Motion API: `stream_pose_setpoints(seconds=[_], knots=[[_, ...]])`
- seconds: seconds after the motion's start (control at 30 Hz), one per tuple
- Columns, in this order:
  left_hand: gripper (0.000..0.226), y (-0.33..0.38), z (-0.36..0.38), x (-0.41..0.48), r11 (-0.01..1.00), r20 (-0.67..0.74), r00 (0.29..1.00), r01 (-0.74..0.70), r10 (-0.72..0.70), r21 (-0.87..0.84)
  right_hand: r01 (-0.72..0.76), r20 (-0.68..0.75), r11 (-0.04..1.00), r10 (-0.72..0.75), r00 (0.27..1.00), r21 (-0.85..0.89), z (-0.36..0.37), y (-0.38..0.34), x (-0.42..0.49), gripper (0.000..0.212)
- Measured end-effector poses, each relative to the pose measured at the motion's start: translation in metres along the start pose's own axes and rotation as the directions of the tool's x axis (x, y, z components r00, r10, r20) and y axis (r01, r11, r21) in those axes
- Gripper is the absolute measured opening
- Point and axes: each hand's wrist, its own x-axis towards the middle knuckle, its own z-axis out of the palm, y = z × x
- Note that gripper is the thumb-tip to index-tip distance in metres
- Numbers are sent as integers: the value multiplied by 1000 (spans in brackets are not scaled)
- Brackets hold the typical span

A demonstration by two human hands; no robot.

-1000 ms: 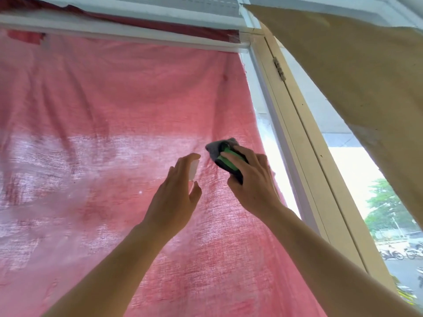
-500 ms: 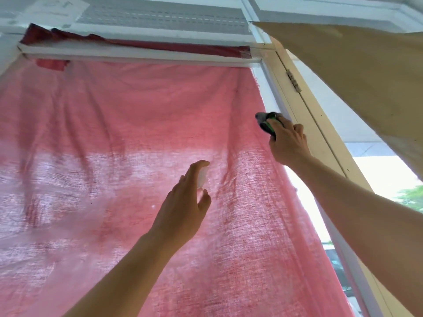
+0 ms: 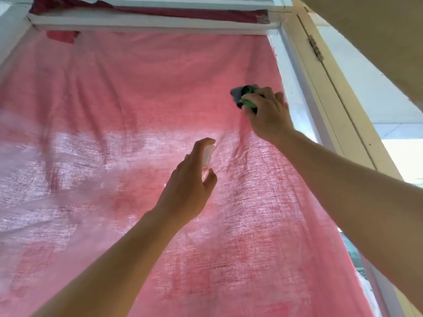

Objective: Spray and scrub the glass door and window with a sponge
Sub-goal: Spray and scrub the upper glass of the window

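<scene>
A glass window pane fills the view, with a pink-red cloth (image 3: 114, 110) hanging behind it. My right hand (image 3: 267, 115) grips a green and grey sponge (image 3: 246, 98) and presses it against the glass near the upper right of the pane. My left hand (image 3: 190, 186) holds a small clear spray bottle (image 3: 207, 156) lower down, in the middle of the pane, with a finger on its top. A bare strip of glass (image 3: 295, 92) shows to the right of the cloth.
The white window frame (image 3: 146, 21) runs along the top. A cream door frame with a hinge (image 3: 315, 50) stands at the right. A tan door panel (image 3: 377, 37) swings open at the upper right. Outdoors shows at the far right.
My right hand with the sponge went up and right to the pane's edge, then came back left and slightly down. My left hand and the bottle barely moved.
</scene>
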Motion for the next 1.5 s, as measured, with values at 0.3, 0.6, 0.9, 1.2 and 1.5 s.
stream_pose_setpoints(seconds=[0.3,0.6,0.9,1.2,1.5], knots=[[54,1,-6,-14,999,10,1000,14,-14,41,151,-116,988,-147,982,19,14,-28,-105,39],[57,-4,-8,-22,999,23,1000,-9,9,41,25,-155,996,-11,988,85,-3,33,-154,56],[58,-11,-13,-20,999,33,999,-41,40,33,-41,-121,997,48,992,63,5,19,-71,47],[58,-21,-24,-30,997,17,999,-43,42,69,91,-56,982,-83,995,163,27,-61,-90,51],[57,-17,-17,-43,999,9,999,-36,36,40,178,-44,959,-173,984,222,9,-36,-195,61]])
